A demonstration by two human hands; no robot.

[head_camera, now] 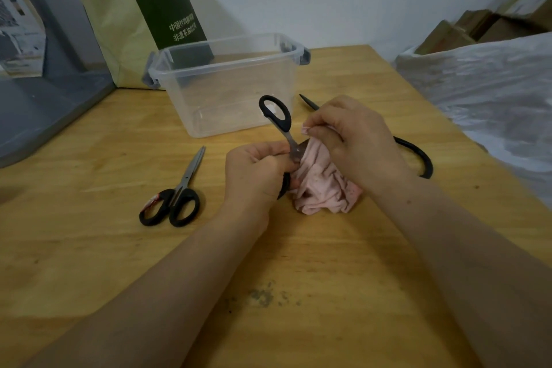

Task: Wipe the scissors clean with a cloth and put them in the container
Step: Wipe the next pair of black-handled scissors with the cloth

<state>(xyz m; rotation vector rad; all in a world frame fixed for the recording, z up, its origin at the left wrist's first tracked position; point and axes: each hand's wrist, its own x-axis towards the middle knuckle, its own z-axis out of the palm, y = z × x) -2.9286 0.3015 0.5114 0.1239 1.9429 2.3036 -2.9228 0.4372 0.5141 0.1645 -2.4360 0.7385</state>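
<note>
Left hand (257, 173) grips the scissors (286, 122), long axis tilting up toward the container (227, 89) just beyond; right hand (352, 140) pinches the cloth (322, 185) round the blade.

Black-handled scissors (285, 125) are standing one handle up, blade end buried in a crumpled pink cloth (321, 185), just before the clear open-topped container (227, 89) sitting on the counter (298, 263).
</note>
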